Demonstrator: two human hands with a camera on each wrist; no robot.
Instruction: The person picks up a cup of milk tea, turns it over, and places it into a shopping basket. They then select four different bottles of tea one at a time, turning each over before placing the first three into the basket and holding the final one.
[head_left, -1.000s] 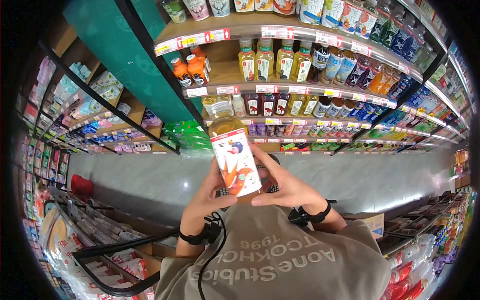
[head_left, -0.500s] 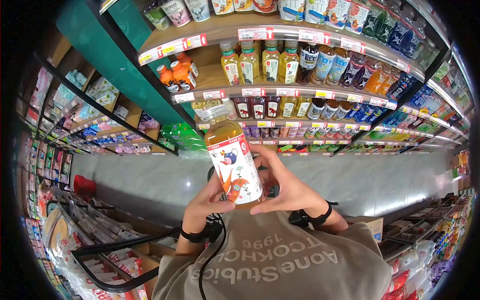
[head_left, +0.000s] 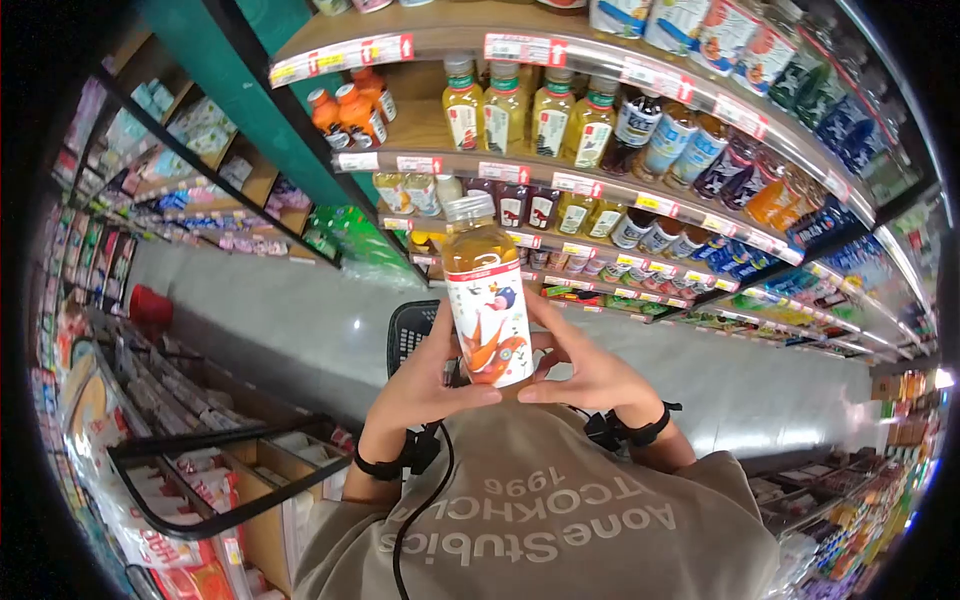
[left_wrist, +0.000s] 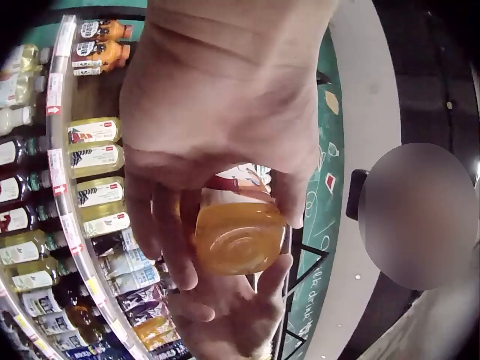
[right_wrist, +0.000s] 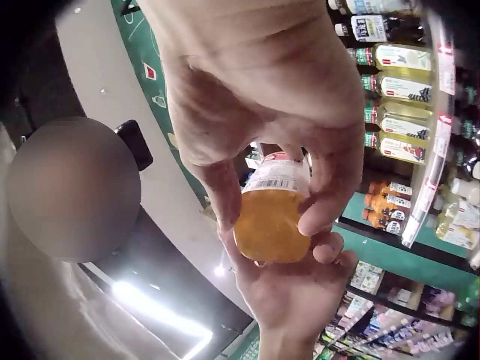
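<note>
A clear bottle of amber drink, with a white label showing a bird and orange shapes, is held up in front of the chest. Its cap points toward the shelves. The left hand grips its lower left side, thumb near the base. On the other side the right hand holds it, fingers behind and thumb at the bottom edge. Both wrist views look at the bottle's amber base, with the hands' fingers around it. Black straps with small cameras circle both wrists.
Drink shelves with price tags rise ahead, carrying rows of yellow bottles and orange bottles. A black mesh basket shows behind the left hand. A black rail and packaged goods stand lower left. A red bucket sits on the floor.
The head view has shifted, so the shelves look closer and tilted. The bottle's label turned a little and came back, and the bottle moved slightly right. More of the black basket shows.
</note>
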